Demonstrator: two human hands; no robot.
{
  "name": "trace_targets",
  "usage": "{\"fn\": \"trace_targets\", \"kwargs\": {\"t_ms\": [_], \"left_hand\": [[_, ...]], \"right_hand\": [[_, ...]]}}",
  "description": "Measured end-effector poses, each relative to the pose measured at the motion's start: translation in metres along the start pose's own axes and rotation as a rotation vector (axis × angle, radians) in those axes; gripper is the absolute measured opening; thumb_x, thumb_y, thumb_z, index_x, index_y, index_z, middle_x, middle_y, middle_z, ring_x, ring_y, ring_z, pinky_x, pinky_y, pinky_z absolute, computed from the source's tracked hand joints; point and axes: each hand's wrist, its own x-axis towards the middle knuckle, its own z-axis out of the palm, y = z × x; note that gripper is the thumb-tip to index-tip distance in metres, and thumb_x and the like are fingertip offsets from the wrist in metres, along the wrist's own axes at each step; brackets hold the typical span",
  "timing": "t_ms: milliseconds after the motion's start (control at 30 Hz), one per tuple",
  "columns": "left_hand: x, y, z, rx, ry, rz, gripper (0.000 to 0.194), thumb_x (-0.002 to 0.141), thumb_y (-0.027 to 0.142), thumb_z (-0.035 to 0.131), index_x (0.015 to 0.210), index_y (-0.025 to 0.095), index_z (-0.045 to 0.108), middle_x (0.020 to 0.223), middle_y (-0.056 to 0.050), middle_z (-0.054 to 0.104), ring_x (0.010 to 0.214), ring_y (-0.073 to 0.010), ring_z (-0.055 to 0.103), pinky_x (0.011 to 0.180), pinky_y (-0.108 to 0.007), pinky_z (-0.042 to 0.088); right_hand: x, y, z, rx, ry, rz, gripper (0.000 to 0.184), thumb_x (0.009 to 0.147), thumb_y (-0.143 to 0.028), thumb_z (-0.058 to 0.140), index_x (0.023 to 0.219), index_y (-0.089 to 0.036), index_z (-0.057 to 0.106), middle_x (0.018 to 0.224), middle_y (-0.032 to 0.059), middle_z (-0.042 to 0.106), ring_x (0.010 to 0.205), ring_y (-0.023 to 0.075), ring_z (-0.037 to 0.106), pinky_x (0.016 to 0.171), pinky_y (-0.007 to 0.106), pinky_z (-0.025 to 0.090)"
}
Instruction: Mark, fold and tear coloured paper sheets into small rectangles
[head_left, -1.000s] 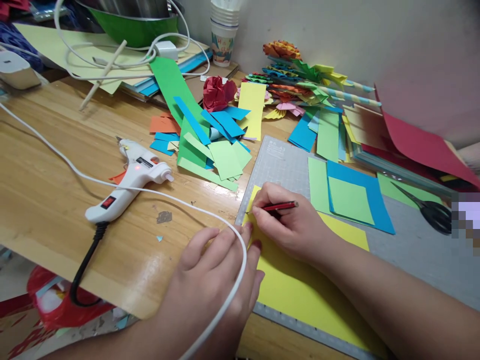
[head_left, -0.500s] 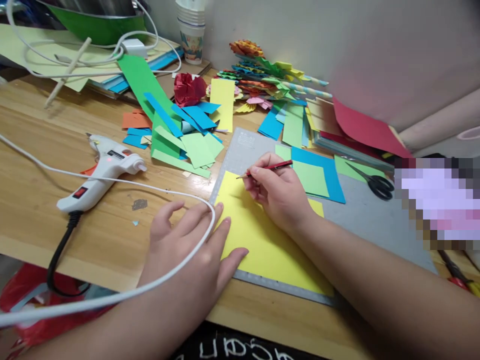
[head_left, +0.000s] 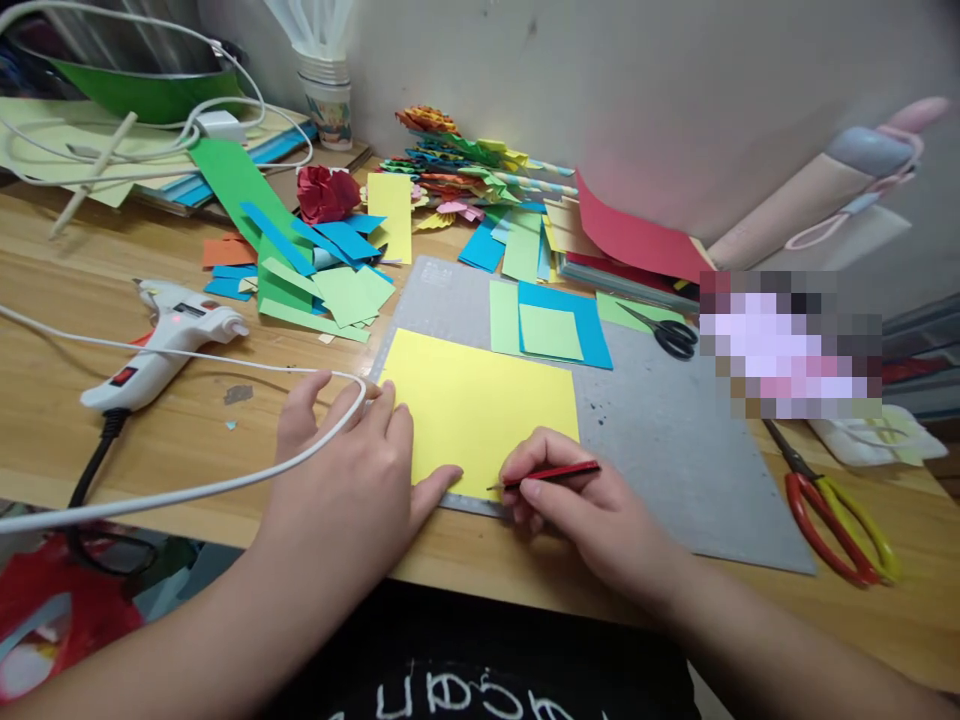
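Note:
A yellow sheet of paper lies flat on the grey cutting mat. My left hand rests on its left edge, fingers spread, holding nothing. A white cable runs across in front of that hand. Near the sheet's lower edge, my right hand grips a red pencil, its tip pointing left at the paper. I cannot tell whether the tip touches. Beyond the sheet lie a blue paper and light green pieces.
A white glue gun lies at the left. Black scissors are on the mat; red-and-yellow-handled scissors lie at its right edge. Behind are coloured paper scraps, a red paper flower and paper cups.
My right hand has moved with the pencil from the upper left part of the yellow sheet to its lower edge. My left hand stays on the left edge. The camera view has turned right.

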Motion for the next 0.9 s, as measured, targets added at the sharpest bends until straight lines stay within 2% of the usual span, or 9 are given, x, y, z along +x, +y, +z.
{"fn": "trace_targets", "kwargs": {"t_ms": [200,300,400,500,633,900], "left_hand": [[0.000,0.003,0.001,0.000,0.029,-0.013,0.055,0.083,0.056,0.047,0.099,0.006,0.064,0.115,-0.023,0.064,0.110,-0.0355,0.056,0.106,-0.052,0.029],[-0.002,0.001,0.002,-0.023,0.029,-0.020,0.056,0.083,0.056,0.045,0.101,0.006,0.064,0.116,-0.023,0.064,0.111,-0.0366,0.056,0.106,-0.052,0.030],[-0.003,-0.004,0.003,-0.080,0.022,-0.021,0.052,0.083,0.055,0.047,0.100,0.009,0.063,0.119,-0.021,0.062,0.112,-0.0361,0.055,0.104,-0.052,0.032],[-0.003,-0.011,0.004,-0.163,0.022,-0.040,0.043,0.081,0.054,0.054,0.096,0.015,0.064,0.119,-0.016,0.063,0.113,-0.0345,0.054,0.104,-0.052,0.032],[-0.003,-0.016,0.007,-0.235,0.040,-0.066,0.038,0.077,0.053,0.061,0.095,0.019,0.064,0.118,-0.011,0.064,0.117,-0.0334,0.051,0.107,-0.053,0.029],[-0.005,-0.019,0.011,-0.269,0.033,-0.059,0.038,0.079,0.052,0.060,0.098,0.020,0.062,0.120,-0.013,0.062,0.119,-0.0338,0.050,0.108,-0.054,0.029]], "right_hand": [[0.002,-0.007,0.015,-0.286,0.073,-0.002,0.005,0.085,-0.018,0.048,0.082,-0.022,0.049,0.070,-0.0032,0.054,0.062,0.0117,0.049,0.057,0.027,0.040],[0.010,-0.009,0.023,-0.338,0.053,-0.034,0.009,0.086,-0.020,0.047,0.077,-0.022,0.047,0.068,-0.0036,0.052,0.062,0.0120,0.048,0.057,0.027,0.039],[0.014,-0.005,0.028,-0.396,0.088,-0.095,0.011,0.083,-0.019,0.049,0.074,-0.022,0.045,0.064,-0.0040,0.049,0.059,0.0117,0.045,0.054,0.025,0.037],[0.013,0.003,0.029,-0.494,0.114,-0.183,0.011,0.079,-0.015,0.051,0.072,-0.022,0.045,0.063,-0.0038,0.048,0.058,0.0115,0.044,0.052,0.025,0.036],[0.010,0.011,0.027,-0.528,0.113,-0.274,0.011,0.082,-0.015,0.048,0.074,-0.022,0.044,0.065,-0.0027,0.051,0.058,0.0118,0.047,0.053,0.026,0.038],[0.011,0.009,0.029,-0.626,0.061,-0.310,0.011,0.087,-0.016,0.045,0.079,-0.023,0.043,0.067,-0.0010,0.053,0.057,0.0128,0.048,0.052,0.028,0.037]]}}
